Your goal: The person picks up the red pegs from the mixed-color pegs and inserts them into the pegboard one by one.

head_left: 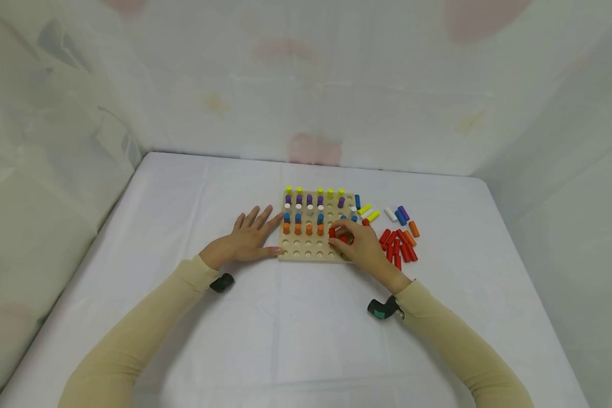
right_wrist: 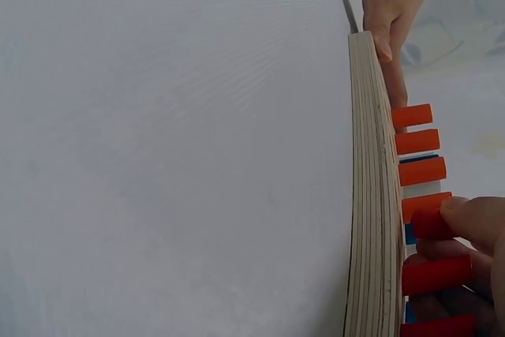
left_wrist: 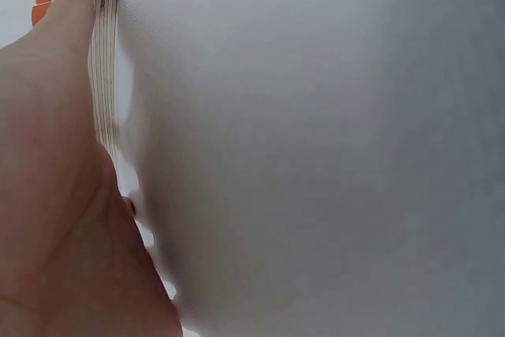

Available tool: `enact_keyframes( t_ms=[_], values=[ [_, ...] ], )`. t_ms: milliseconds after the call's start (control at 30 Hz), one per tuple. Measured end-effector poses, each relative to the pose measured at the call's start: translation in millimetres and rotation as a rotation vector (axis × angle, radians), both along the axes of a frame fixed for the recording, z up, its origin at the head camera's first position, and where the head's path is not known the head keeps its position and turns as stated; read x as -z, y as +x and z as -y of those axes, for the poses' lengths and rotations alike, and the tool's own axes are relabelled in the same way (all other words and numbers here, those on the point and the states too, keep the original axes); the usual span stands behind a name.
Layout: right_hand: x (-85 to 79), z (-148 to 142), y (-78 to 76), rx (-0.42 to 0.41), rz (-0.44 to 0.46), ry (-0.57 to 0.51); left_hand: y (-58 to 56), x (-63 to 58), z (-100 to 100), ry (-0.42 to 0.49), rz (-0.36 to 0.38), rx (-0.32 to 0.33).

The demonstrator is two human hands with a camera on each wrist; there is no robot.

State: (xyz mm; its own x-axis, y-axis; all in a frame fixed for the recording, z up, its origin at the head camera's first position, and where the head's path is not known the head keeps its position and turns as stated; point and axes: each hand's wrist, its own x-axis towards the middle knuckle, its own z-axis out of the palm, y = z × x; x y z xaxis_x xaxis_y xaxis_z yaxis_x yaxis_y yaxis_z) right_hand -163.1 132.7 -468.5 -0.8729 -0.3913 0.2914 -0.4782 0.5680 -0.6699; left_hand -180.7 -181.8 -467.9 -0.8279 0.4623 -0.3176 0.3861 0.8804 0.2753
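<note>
A wooden pegboard (head_left: 306, 256) lies on the white-covered table, with rows of yellow, purple, white, blue and orange pegs standing in it. My right hand (head_left: 359, 243) is over the board's near right part, pinching a red peg (right_wrist: 430, 225) between thumb and finger beside the orange row. Two more red pegs stand next to it, partly hidden by this hand in the head view. Flat on the table at the board's left side, my left hand (head_left: 247, 238) has its fingers spread and its thumb at the board's edge. In the left wrist view the thumb overlaps the board's layered side.
Right of the board lies a loose heap of red pegs (head_left: 398, 249). Around it are orange pegs (head_left: 413, 229), a white peg (head_left: 390, 214), blue and purple ones, and yellow pegs (head_left: 372, 216) near the board. Patterned cloth (head_left: 306, 102) hangs behind and beside the table.
</note>
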Motion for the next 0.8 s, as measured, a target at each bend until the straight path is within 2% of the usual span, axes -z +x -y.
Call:
enact_keyframes(
  t_ms=[400, 800],
  values=[
    [2.4, -0.6, -0.6, -0.003, -0.035, 0.006, -0.2, 0.0, -1.5, 0.010, 0.006, -0.014],
    [-0.3, -0.3, -1.1, 0.000, 0.010, 0.017, 1.2, -2.4, -2.0, 0.016, -0.005, -0.014]
  ],
)
